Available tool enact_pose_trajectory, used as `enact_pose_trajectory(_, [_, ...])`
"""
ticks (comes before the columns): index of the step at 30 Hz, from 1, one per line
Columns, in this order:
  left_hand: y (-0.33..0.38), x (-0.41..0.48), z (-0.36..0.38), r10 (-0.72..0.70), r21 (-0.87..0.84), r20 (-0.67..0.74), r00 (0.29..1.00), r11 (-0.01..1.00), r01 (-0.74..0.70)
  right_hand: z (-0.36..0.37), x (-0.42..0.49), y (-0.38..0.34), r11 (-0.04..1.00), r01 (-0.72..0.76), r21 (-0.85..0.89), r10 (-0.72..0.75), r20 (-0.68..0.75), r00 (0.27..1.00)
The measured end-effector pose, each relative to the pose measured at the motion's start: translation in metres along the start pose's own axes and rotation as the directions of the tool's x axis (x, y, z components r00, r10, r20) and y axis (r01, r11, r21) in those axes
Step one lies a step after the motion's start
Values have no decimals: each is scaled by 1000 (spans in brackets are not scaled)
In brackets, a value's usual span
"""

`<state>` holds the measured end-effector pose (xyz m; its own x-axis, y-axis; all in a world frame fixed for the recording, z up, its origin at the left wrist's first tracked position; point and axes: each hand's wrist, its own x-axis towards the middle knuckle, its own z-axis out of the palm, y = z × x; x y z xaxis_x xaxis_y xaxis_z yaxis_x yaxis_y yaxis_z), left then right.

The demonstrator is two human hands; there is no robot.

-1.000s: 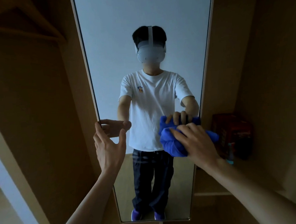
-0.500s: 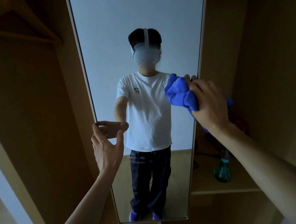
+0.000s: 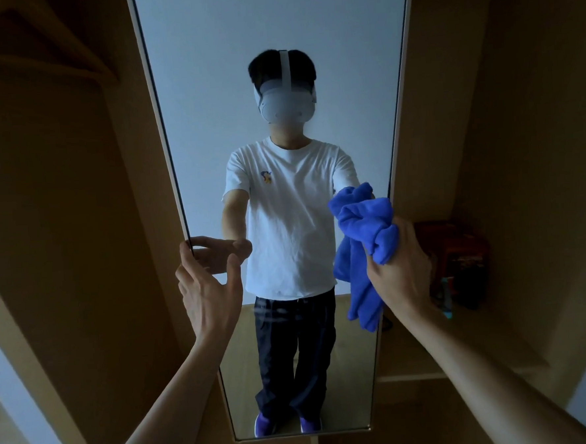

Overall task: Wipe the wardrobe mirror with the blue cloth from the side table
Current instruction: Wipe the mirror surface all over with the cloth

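Note:
A tall narrow mirror (image 3: 207, 72) is set in a wooden wardrobe door and reflects a person in a white shirt. My right hand (image 3: 402, 270) grips a bunched blue cloth (image 3: 366, 231) at the mirror's right edge, about mid-height, with a loose end hanging down. My left hand (image 3: 208, 288) is at the mirror's left edge, its fingers wrapped round the door's edge and its thumb spread toward the glass.
Wooden wardrobe panels (image 3: 62, 236) flank the mirror on both sides. On a shelf to the right stand a dark red box (image 3: 458, 256) and a partly hidden spray bottle (image 3: 446, 298). A shelf board (image 3: 413, 358) runs below them.
My right hand has come back down with the cloth along the mirror's right edge from the higher spot. The cloth now hangs looser. My left hand has stayed on the left edge.

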<state>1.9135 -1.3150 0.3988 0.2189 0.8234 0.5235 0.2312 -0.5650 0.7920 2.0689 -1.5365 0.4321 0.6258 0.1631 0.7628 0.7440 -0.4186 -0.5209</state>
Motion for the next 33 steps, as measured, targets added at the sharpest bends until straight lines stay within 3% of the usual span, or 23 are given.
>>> enact_pose_trajectory(7, [-2, 9, -1, -3, -26, -4, 1000, 1000, 3, 4, 19, -6, 964, -266, 1, 266, 11, 964])
enact_pose_trajectory(12, [-6, 10, 2, -22, -21, 29, 999, 1000, 23, 8, 8, -20, 990, -142, 19, 143, -209, 967])
enact_pose_trajectory(20, [-10, 11, 0, -18, -77, 66, 998, 997, 23, 32, 6, -32, 999, -48, -2, 46, -259, 965])
enact_pose_trajectory(26, [-15, 11, -6, -14, -156, 120, 993, 987, 33, 47, 3, -62, 996, -94, -2, 94, -76, 993])
enact_pose_trajectory(33, [-21, 16, -20, -11, -254, 196, 980, 965, 62, 80, -16, -113, 999, 34, -26, -34, 9, 999])
